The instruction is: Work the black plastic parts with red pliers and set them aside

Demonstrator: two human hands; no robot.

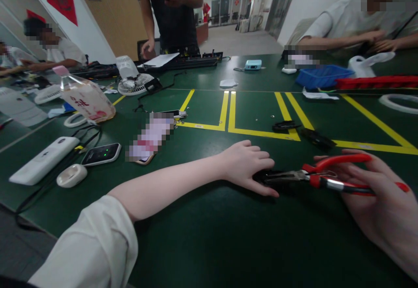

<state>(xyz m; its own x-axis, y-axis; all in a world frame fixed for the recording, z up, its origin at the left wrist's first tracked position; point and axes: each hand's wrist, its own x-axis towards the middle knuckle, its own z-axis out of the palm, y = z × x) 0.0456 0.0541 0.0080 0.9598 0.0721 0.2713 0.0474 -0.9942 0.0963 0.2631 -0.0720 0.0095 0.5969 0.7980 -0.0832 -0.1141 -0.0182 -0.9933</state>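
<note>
My right hand (375,196) grips red-handled pliers (326,177) low on the right of the green table (228,235), fingers wrapped round the handles. The pliers' jaws point left and meet a small black part (266,177) lying on the table. My left hand (250,164) rests flat over that black part, fingers closed together and pressing on it. Most of the part is hidden under my left fingers.
Yellow tape lines (228,113) mark boxes; small black pieces (285,126) lie there. A bottle (86,96), a phone (101,154), a white power bank (42,159) and a small fan (132,79) sit left. A blue tray (321,76) is at the far right. Other people sit and stand around.
</note>
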